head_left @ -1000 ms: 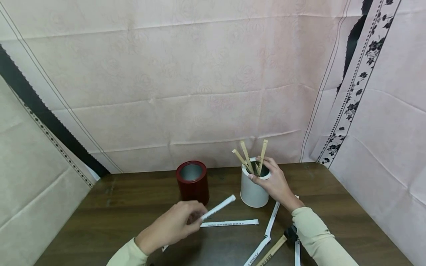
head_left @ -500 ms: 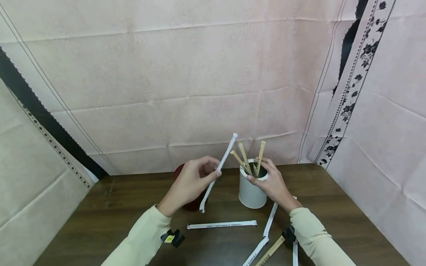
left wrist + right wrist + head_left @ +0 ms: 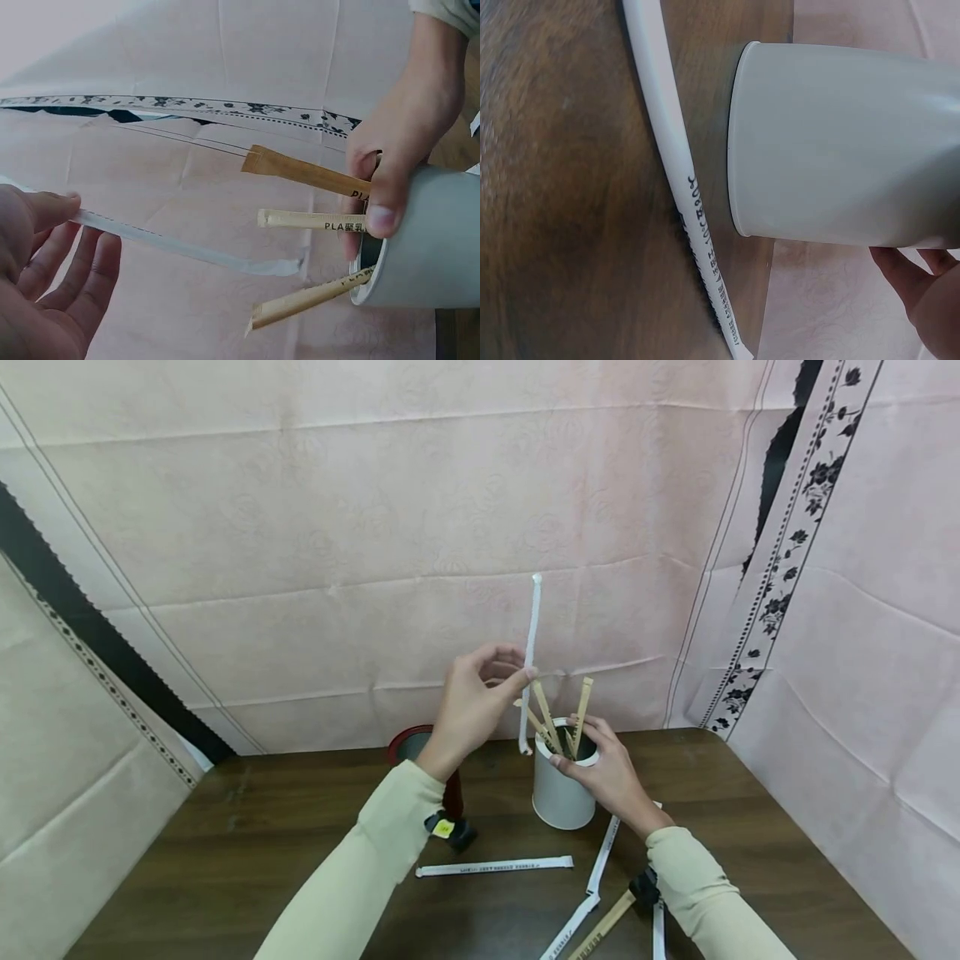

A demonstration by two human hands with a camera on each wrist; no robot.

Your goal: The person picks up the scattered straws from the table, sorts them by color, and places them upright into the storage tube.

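Right grip (image 3: 611, 774) holds white canister (image 3: 558, 797), likely steadying it; left grip (image 3: 480, 697) pinches white packet (image 3: 532, 627) near-upright by its mouth.

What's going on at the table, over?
Left fingers pinching white straw, outside cup. Right fingers gripping cup near its top. Tan straws inside, may crowd the way.

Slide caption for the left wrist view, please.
Left hand pinches a slim white paper-wrapped stick; right hand grips a grey cylindrical cup of tan sticks.
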